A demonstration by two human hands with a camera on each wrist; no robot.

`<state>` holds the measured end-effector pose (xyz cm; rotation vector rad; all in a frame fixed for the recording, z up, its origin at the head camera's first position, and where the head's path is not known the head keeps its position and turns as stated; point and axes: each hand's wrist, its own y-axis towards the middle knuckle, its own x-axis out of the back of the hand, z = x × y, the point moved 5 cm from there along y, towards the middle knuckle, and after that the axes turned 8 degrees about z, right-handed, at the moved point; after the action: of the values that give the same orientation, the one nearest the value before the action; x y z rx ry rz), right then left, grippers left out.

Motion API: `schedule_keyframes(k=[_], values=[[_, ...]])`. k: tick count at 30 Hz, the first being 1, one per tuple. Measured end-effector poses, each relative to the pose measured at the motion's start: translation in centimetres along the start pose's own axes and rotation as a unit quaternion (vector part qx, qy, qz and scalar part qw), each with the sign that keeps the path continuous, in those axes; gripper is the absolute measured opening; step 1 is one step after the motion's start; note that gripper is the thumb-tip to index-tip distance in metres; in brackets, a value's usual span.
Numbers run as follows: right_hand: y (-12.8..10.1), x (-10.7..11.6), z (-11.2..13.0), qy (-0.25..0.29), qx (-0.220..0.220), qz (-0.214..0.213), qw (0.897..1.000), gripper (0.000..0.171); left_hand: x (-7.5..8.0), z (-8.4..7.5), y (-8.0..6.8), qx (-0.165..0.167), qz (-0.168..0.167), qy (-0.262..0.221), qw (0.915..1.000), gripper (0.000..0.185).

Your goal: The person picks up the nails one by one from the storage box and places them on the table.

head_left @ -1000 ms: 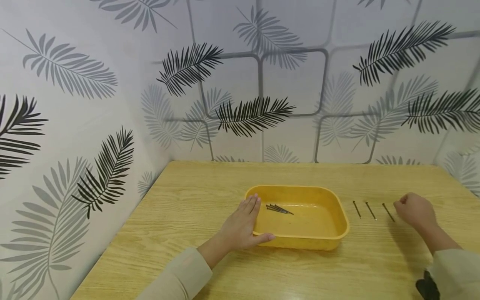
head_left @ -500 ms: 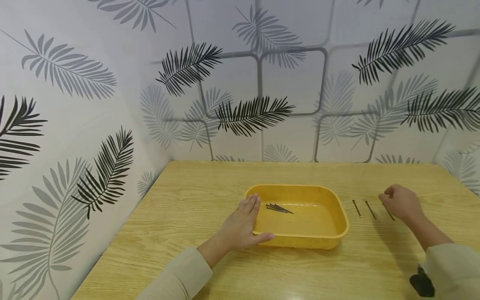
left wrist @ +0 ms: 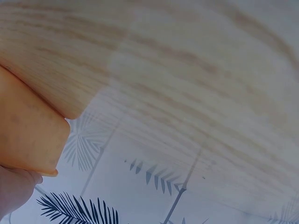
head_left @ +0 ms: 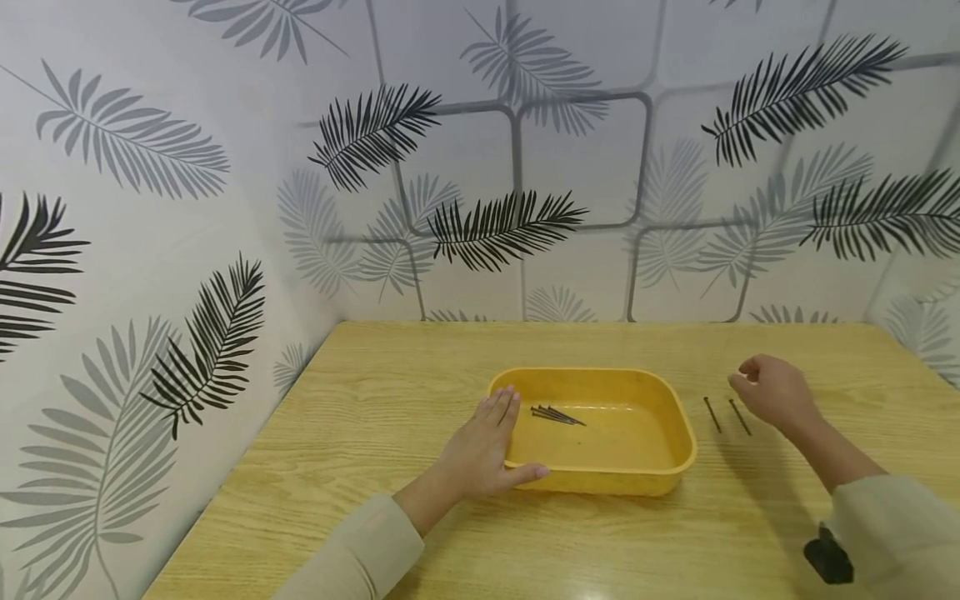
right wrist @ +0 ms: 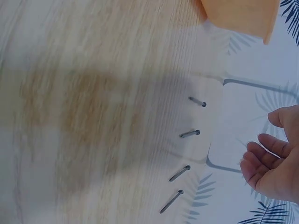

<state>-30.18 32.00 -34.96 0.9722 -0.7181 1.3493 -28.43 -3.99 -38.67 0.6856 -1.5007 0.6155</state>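
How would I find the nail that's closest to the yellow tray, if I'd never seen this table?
Find the wooden table, then the yellow tray in its middle. Right of the tray, loose nails lie in a row on the wood. Yours is the nail nearest the tray's right end.

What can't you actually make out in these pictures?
- Head view: the bunched nails in the yellow tray are too small to count.
- Head view: the right hand covers some of the table nails. Two show here, four in the right wrist view.
- Left wrist view: blurred, and the frame's corner cuts off the left hand.
- Head view: the dark object is half hidden by the sleeve and cannot be identified.
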Motion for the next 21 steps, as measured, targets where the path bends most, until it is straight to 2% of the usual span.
schedule_keyframes(k=[21], values=[[0.8,-1.0,4.2,0.013,0.036,0.008,0.999,0.032,0.3,-0.1,-0.1,0.003,0.004,-0.012,0.9999,0.11]])
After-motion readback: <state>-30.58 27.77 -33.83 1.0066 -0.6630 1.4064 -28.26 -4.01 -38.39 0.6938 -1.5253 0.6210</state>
